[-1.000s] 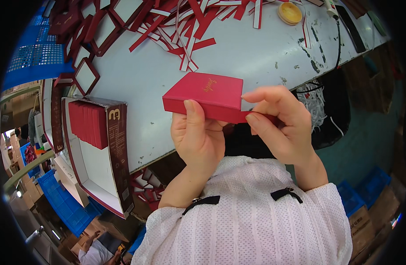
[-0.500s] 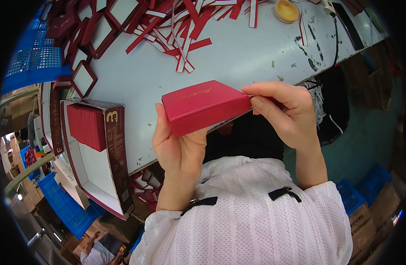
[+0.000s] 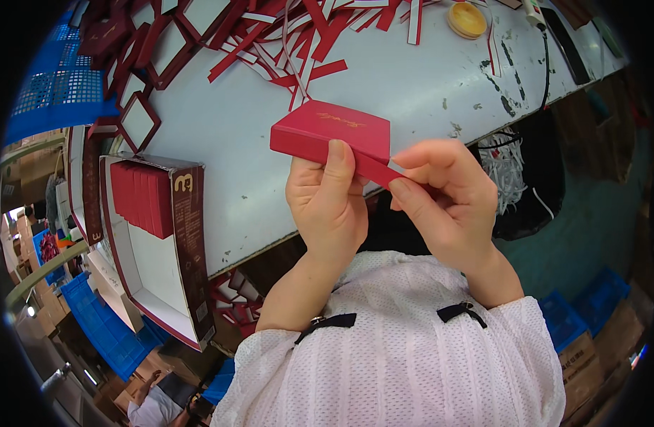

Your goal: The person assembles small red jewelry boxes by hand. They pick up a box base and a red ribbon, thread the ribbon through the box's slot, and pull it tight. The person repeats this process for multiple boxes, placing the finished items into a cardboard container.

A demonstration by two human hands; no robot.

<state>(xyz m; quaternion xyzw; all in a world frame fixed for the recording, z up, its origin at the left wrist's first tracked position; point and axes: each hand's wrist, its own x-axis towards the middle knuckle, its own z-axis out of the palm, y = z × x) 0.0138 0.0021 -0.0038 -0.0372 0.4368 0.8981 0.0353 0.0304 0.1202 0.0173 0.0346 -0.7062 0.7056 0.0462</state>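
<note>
We've got the red box [image 3: 330,133] up in the air over the near desk [image 3: 412,85] edge, left hand [image 3: 327,206] wrapped under it with the thumb pressed on its front wall, right hand [image 3: 441,199] with its fingers [image 3: 412,196] pinching a thin red strip [image 3: 384,171] coming off the box's corner. Looks like light, stiff card to us, easy to dent at the corners, so flat walls are the place to grip, and the strip is flimsy and probably creases easily. Plenty of free air around both hands. Loose red strips [image 3: 298,50] litter the far side of the desk, red frames [image 3: 138,121] lie to the left, and an open carton [image 3: 163,235] with stacked red boxes hangs off the desk edge at left.
</note>
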